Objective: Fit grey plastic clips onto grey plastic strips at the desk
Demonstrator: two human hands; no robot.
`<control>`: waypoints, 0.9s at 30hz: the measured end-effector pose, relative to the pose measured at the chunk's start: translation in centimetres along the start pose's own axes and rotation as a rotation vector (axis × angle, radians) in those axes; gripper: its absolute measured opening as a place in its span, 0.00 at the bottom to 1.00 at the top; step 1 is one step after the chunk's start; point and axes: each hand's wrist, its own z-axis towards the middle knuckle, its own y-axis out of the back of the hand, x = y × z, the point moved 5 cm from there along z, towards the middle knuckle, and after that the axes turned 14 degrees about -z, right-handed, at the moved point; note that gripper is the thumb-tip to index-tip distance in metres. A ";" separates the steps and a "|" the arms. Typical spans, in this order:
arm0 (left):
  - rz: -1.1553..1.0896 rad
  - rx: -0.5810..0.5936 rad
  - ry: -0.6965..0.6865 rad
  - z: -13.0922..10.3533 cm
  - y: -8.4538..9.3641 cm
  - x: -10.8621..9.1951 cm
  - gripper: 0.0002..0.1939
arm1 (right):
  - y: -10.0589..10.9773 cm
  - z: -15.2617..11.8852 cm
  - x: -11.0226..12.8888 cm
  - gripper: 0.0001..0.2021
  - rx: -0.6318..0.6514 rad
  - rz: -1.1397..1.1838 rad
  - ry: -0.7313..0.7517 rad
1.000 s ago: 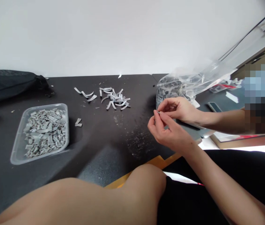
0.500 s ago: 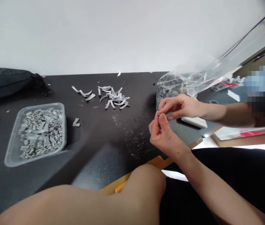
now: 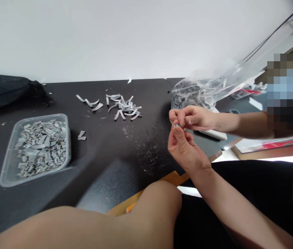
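My left hand point(image 3: 184, 147) is raised over the table's right part. Its thumb and index finger pinch a small grey strip point(image 3: 176, 126). Coming in from the right, my right hand point(image 3: 194, 117) has its fingers closed at the same strip, against the left fingertips. Most of the strip is hidden by the fingers. Just behind both hands lies a clear plastic bag point(image 3: 200, 88) filled with grey pieces. Left of them, a loose pile of curved grey strips point(image 3: 125, 107) rests on the black table point(image 3: 105, 145).
A clear plastic tub point(image 3: 68, 148) with many small grey pieces stands at the left. Beside it lie a few folded grey bits point(image 3: 82, 135). A black bag point(image 3: 6, 93) sits at the far left. A white object point(image 3: 217, 134) is under my right hand; bare knees point(image 3: 162, 197) are in front.
My right hand's fingers have shifted and curled in over the left fingertips, covering more of the strip. The whole view has slid slightly; the things on the table stay put.
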 end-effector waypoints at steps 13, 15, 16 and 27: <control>-0.361 -0.558 0.118 -0.5 3.2 -1.8 0.17 | -1.0 0.4 -0.2 0.18 0.031 0.069 -0.059; -0.233 -0.558 0.069 -0.7 4.0 -2.8 0.16 | -0.7 0.4 0.0 0.21 0.016 0.038 -0.022; -0.160 -0.563 0.034 -0.8 4.3 -3.4 0.13 | -0.4 0.4 0.1 0.22 0.010 0.026 -0.016; 0.132 -0.586 -0.236 -1.8 4.1 -5.8 0.10 | -0.4 -0.2 -1.3 0.13 0.250 0.119 -0.308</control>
